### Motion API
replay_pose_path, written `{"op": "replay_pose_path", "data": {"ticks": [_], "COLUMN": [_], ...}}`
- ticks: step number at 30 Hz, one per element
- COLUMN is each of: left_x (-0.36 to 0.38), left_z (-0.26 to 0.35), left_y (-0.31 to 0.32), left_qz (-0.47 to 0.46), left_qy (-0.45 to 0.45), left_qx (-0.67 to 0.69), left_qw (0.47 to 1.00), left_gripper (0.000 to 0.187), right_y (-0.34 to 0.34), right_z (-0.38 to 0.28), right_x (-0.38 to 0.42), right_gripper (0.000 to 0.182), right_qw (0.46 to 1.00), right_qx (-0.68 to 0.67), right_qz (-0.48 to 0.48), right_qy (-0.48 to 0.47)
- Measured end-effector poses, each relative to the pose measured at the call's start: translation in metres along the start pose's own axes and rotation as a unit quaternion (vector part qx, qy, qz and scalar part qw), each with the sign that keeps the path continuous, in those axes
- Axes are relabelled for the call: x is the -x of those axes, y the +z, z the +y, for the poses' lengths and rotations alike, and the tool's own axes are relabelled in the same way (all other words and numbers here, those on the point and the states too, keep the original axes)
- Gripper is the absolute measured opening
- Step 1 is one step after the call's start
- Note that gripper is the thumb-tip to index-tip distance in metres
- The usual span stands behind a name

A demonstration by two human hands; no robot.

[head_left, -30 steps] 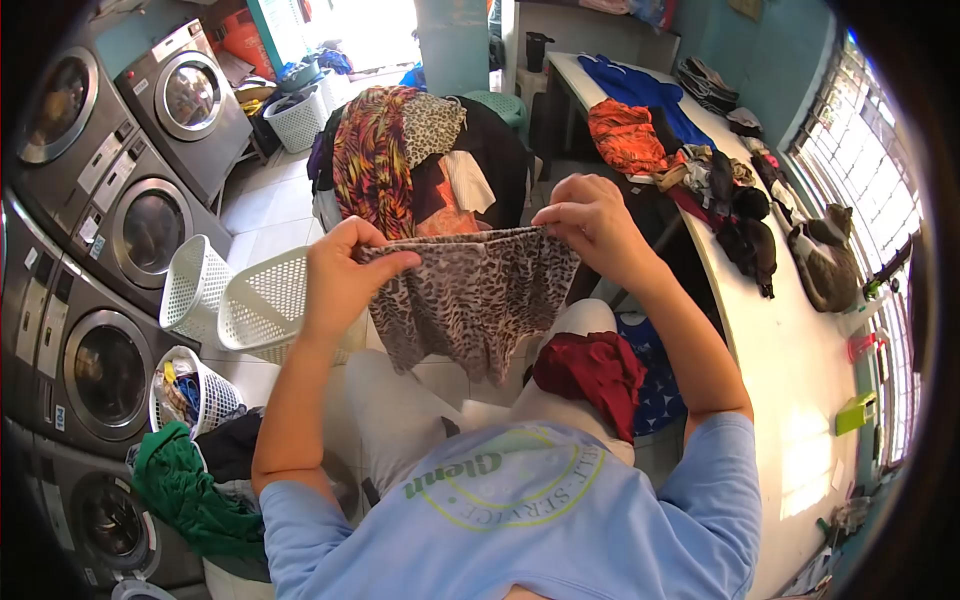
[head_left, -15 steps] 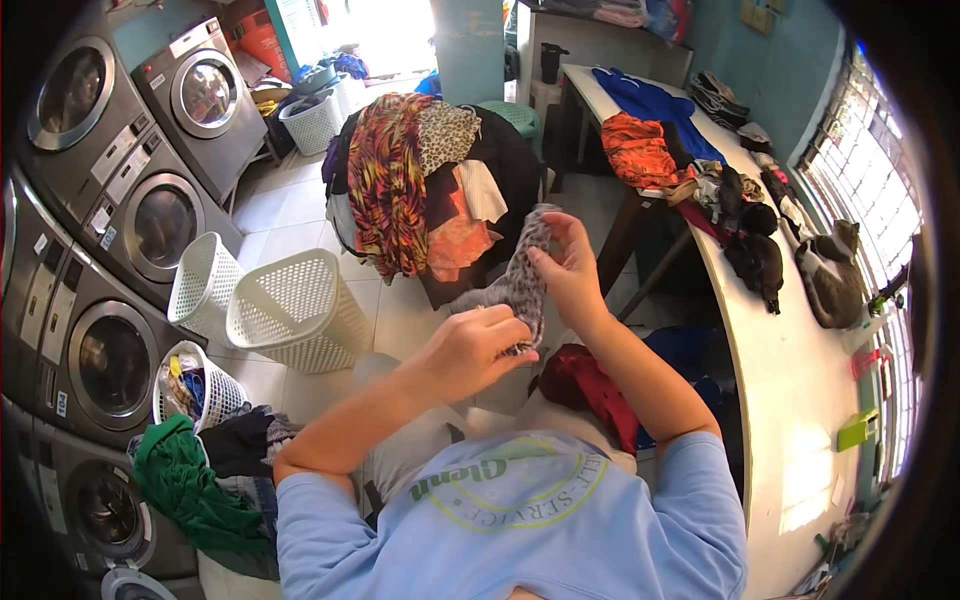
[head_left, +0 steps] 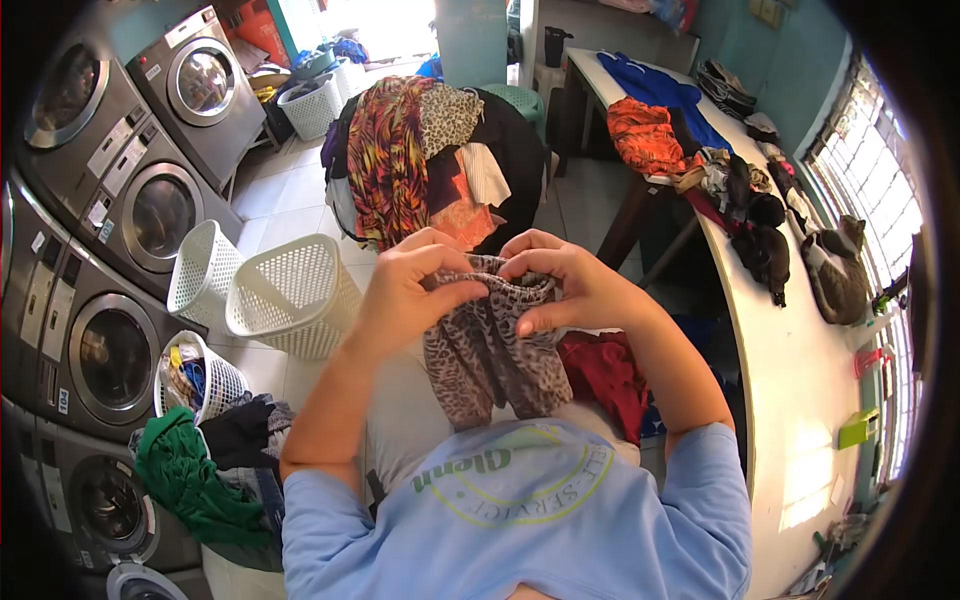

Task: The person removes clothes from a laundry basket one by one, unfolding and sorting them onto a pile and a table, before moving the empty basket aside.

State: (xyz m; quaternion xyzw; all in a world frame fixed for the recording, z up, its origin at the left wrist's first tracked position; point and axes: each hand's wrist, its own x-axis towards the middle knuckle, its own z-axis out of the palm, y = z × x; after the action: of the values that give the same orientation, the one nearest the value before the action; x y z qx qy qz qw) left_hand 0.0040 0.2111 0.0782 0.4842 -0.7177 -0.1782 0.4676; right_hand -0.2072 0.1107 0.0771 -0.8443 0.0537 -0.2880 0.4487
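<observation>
Leopard-print shorts hang in front of my chest, the gathered waistband up and two legs draping toward my lap. My left hand grips the waistband's left side, thumb along the edge. On the other side my right hand has its fingers hooked inside the band, thumb outside. Between the hands the waist opening shows. A dark red cloth lies just right of the shorts, by my lap. Beyond my hands rises a big heap of clothes with a colourful patterned garment on top.
White perforated baskets stand left of the heap, before stacked washers and dryers. A green garment tops a pile at lower left. Along the right runs a long table with an orange garment and a cat.
The shorts were bunched and stretched diagonally between my hands. Now they hang open from the waistband. My left hand has moved up, my right hand slightly down, and both sit level.
</observation>
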Motion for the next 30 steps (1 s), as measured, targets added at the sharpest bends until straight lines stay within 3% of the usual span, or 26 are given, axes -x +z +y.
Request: {"op": "replay_pose_path", "data": {"ticks": [1, 2, 3, 5, 7, 9, 10, 11, 12, 13, 16, 18, 20, 23, 25, 27, 28, 30], "left_x": [0.001, 0.002, 0.004, 0.006, 0.01, 0.012, 0.018, 0.02, 0.019, 0.021, 0.029, 0.033, 0.032, 0.033, 0.032, 0.032, 0.032, 0.03], "left_z": [0.002, 0.003, 0.003, 0.005, 0.003, -0.011, -0.021, -0.027, -0.031, -0.036, -0.037, -0.02, -0.001, 0.004, 0.009, 0.001, -0.001, -0.002], "left_y": [-0.004, -0.013, -0.017, -0.025, -0.033, -0.043, -0.047, -0.054, -0.062, -0.068, -0.081, -0.083, -0.071, -0.064, -0.064, -0.068, -0.07, -0.074], "left_qz": [0.004, -0.071, -0.07, -0.016, -0.006, -0.085, -0.059, -0.055, -0.045, -0.035, -0.016, -0.008, 0.056, 0.07, 0.086, 0.024, 0.022, -0.04], "left_qy": [0.001, 0.007, 0.002, 0.057, 0.006, -0.036, -0.147, -0.147, -0.156, -0.168, -0.123, -0.09, -0.026, -0.005, -0.05, -0.081, -0.082, -0.144], "left_qx": [0.01, 0.004, 0.007, 0.014, 0.055, 0.069, 0.157, 0.154, 0.158, 0.163, 0.051, -0.016, -0.279, -0.288, -0.261, -0.341, -0.34, -0.299], "left_qw": [1.0, 0.997, 0.998, 0.998, 0.998, 0.993, 0.975, 0.975, 0.974, 0.972, 0.991, 0.996, 0.958, 0.955, 0.96, 0.936, 0.937, 0.943], "left_gripper": [0.02, 0.02, 0.02, 0.021, 0.021, 0.02, 0.017, 0.017, 0.016, 0.015, 0.014, 0.013, 0.017, 0.024, 0.032, 0.038, 0.038, 0.041], "right_y": [-0.001, -0.005, -0.005, 0.002, 0.006, 0.016, 0.021, 0.026, 0.033, 0.037, 0.051, 0.063, 0.072, 0.078, 0.084, 0.099, 0.108, 0.132], "right_z": [-0.006, -0.013, -0.016, -0.012, -0.007, 0.004, 0.007, 0.012, 0.025, 0.025, 0.02, 0.016, 0.009, 0.011, 0.018, 0.032, 0.046, 0.085], "right_x": [-0.001, -0.003, -0.003, -0.007, -0.016, -0.025, -0.03, -0.037, -0.043, -0.049, -0.069, -0.078, -0.085, -0.091, -0.09, -0.078, -0.068, -0.043], "right_gripper": [0.015, 0.021, 0.027, 0.026, 0.025, 0.026, 0.027, 0.028, 0.031, 0.031, 0.031, 0.03, 0.027, 0.024, 0.023, 0.028, 0.028, 0.034], "right_qw": [1.0, 0.997, 0.987, 0.99, 0.996, 0.997, 0.998, 0.997, 0.999, 0.999, 0.994, 0.982, 0.988, 0.998, 0.997, 0.98, 0.98, 0.955], "right_qx": [0.002, 0.066, 0.129, 0.129, 0.088, 0.053, 0.024, -0.005, 0.052, 0.049, 0.108, 0.151, 0.125, 0.035, -0.034, -0.132, -0.132, -0.107], "right_qz": [0.001, -0.041, -0.083, -0.055, -0.017, -0.033, -0.03, -0.026, -0.01, -0.013, -0.008, 0.017, 0.008, 0.025, 0.052, 0.151, 0.151, 0.276], "right_qy": [-0.005, 0.023, 0.051, 0.026, 0.014, 0.043, 0.057, 0.071, 0.011, 0.011, -0.025, -0.111, -0.086, -0.054, -0.039, -0.007, -0.005, -0.028]}}
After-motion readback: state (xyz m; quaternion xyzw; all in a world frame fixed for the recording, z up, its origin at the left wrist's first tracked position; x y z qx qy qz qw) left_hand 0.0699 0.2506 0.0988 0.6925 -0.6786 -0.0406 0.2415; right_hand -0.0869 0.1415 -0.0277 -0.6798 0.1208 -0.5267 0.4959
